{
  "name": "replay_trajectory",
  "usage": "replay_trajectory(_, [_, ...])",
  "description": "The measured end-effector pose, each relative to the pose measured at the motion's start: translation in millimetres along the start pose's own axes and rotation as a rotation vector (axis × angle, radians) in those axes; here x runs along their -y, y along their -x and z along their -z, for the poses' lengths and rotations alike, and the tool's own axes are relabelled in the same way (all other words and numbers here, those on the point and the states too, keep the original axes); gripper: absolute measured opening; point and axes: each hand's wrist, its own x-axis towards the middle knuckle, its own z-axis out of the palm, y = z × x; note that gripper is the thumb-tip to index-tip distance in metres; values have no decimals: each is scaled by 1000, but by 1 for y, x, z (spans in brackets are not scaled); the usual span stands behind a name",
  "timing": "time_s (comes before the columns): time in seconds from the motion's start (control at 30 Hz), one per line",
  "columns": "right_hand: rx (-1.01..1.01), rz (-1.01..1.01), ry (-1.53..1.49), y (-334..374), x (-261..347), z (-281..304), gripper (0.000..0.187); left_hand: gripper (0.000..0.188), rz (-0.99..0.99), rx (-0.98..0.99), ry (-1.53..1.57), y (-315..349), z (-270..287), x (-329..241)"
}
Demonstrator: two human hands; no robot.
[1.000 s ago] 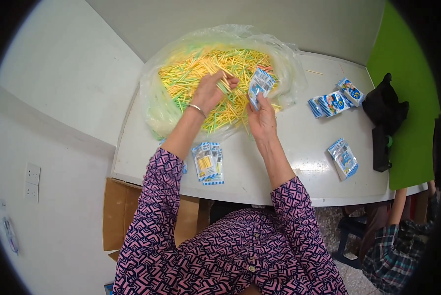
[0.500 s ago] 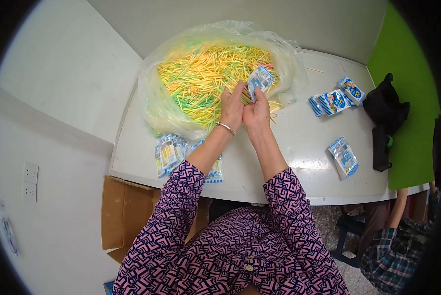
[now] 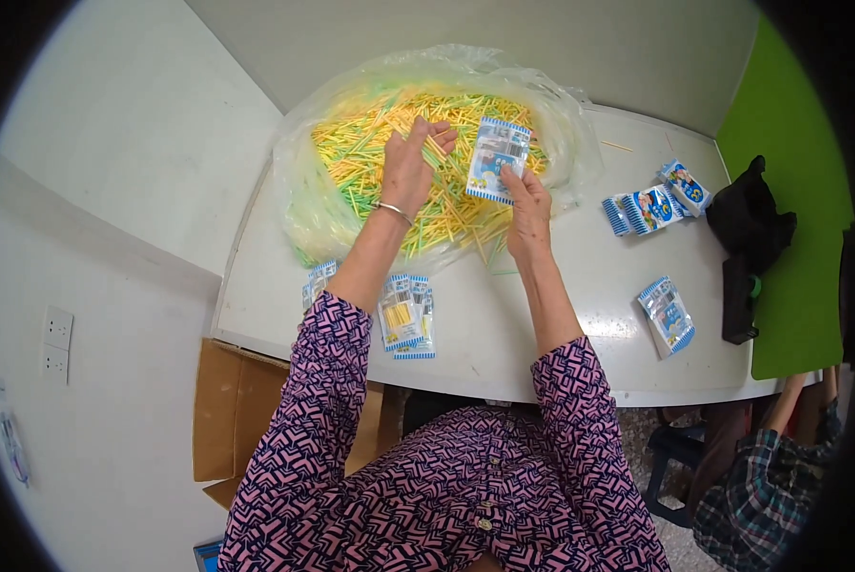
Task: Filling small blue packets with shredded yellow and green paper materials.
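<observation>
The packet (image 3: 494,157), its long axis pointing mostly away, is pinched in the right hand (image 3: 530,205) — rightward of the left hand (image 3: 408,173); left fingers hold some sticks (image 3: 434,149).

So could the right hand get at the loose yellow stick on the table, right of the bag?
Probably yes: the loose yellow stick lies uncovered. The right hand holds a packet, though, and the bag's edge is in between.

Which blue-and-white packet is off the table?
The packet pinched in the right hand, seen against the heaped sticks. The packets at left, the rear-right cluster and the lone near-right packet rest on the table.
</observation>
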Motion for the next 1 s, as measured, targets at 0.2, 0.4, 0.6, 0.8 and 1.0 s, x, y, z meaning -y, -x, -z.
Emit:
replay_trajectory(0.2, [138, -63, 222, 2, 15, 13, 20, 24, 90, 61, 58, 1, -8, -7])
replay_trajectory(0.4, [196, -142, 312, 10, 21, 11, 22, 24, 80, 62, -218, 0, 7, 7])
replay_trajectory(0.6, [231, -139, 343, 9, 21, 15, 23, 23, -7, 101, -382, -4, 10, 14])
replay_trajectory(0.8, [259, -142, 368, 10, 20, 12, 23, 25, -113, 84, -556, -8, 12, 15])
replay_trajectory(1.0, [295, -126, 490, 5, 15, 32, 19, 27, -27, 132, -529, -4, 8, -1])
